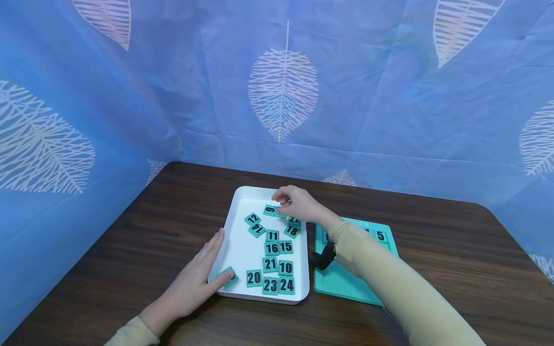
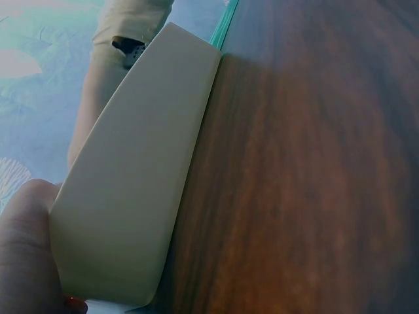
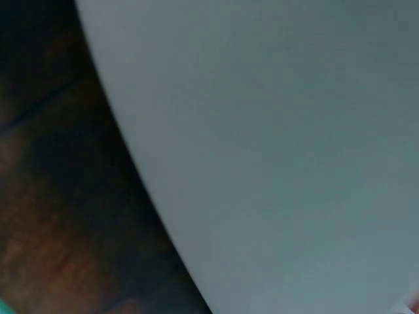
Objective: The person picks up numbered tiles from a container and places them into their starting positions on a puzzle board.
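A white tray [image 1: 235, 247] stands on the table with several green number tiles in it, among them tile 16 [image 1: 271, 248] and tile 20 [image 1: 254, 278]. Along the tray's left edge lies my left hand [image 1: 195, 278], fingers stretched out. Its thumb reaches over the rim and partly covers a tile [image 1: 231, 280] in the near left corner. My right hand [image 1: 298, 202] is over the tray's far right part, its bent fingers and thumb apart, close to tile 9 [image 1: 269, 210]. It partly hides the tiles beside that one. The left wrist view shows the thumb [image 2: 26, 242] against the tray's wall [image 2: 131, 170].
Right of the tray lies a flat green board [image 1: 346, 283], with tile 5 [image 1: 381, 236] in its far row; my right forearm [image 1: 381, 269] covers much of it. A black wristband [image 1: 324, 256] is on that wrist. A blue leaf-patterned cloth [image 1: 368, 120] hangs behind the dark wooden table [image 1: 173, 216].
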A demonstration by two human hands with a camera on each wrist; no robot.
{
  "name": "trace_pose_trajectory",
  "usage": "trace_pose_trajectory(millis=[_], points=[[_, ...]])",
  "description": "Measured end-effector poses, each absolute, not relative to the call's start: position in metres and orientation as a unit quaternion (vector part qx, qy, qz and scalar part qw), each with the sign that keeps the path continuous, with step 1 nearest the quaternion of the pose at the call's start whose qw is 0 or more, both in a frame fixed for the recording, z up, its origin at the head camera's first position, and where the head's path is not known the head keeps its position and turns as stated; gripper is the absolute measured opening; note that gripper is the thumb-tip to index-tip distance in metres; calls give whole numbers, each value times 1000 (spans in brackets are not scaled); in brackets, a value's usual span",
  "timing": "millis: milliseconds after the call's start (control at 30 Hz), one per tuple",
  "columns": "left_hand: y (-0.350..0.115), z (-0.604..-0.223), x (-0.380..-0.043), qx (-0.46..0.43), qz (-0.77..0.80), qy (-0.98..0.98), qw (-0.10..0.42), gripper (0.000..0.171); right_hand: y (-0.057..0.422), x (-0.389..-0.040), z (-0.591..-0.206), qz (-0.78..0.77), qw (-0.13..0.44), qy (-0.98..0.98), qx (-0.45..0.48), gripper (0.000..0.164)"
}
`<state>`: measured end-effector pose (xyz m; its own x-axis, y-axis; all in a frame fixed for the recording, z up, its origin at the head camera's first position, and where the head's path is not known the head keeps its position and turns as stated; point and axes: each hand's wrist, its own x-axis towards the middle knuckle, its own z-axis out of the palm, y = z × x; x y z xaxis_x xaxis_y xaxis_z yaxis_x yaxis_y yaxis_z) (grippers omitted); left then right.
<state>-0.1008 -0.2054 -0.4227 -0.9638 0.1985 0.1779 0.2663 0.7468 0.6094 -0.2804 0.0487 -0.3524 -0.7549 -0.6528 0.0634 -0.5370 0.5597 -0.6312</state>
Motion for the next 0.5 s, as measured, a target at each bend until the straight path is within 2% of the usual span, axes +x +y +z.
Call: trace_pose_trajectory(millis=[500], points=[[-205,-422,-102,-120,-337,-933,41,83,34,-293,-365,-263,128,887,-357,43]])
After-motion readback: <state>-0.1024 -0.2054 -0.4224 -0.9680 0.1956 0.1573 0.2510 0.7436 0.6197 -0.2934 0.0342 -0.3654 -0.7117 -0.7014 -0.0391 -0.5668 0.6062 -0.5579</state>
